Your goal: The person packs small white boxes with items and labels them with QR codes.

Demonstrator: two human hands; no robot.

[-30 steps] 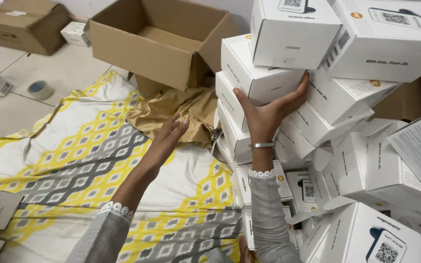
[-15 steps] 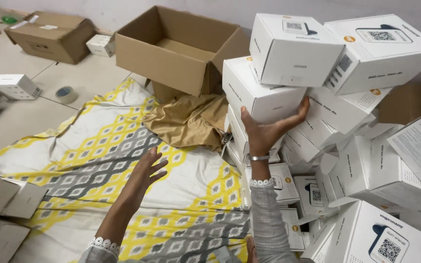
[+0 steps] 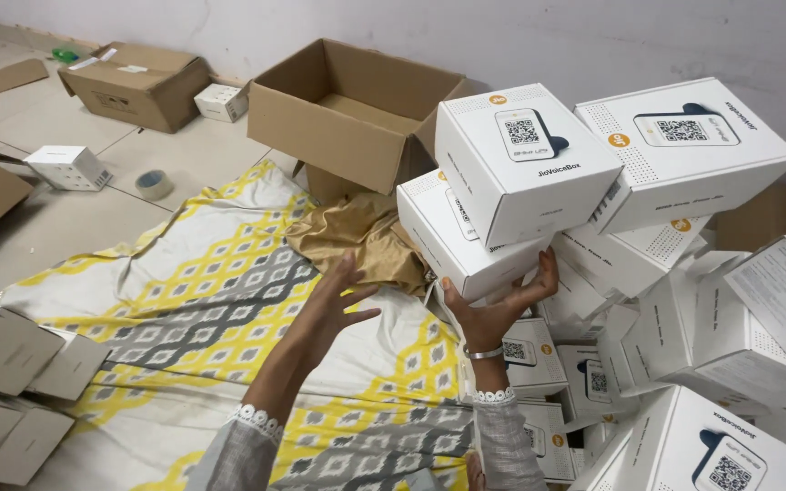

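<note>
Item: white box point(image 3: 466, 241), sitting in a leaning stack of white boxes point(image 3: 684, 300) on the floor, another box resting on top. Right hand point(image 3: 493, 309) is cupping its lower edge, fingers spread, supporting rather than clamping. Left hand point(image 3: 334, 300) is hovering open, empty, over the patterned sheet point(image 3: 211, 300), near the crumpled brown paper point(image 3: 357, 236). Advice: bracing the upper box looks wise, lest the stack topple.

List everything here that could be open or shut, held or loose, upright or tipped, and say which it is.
Large cardboard box: open, flaps up.
Brown carton: shut, on the floor.
White box: shut, tilted, propped from below.
Right hand: pressed under that white box.
Left hand: open, fingers spread, holding nothing.
Tape roll: lying flat on the floor.
Gold cloth: crumpled.
</note>
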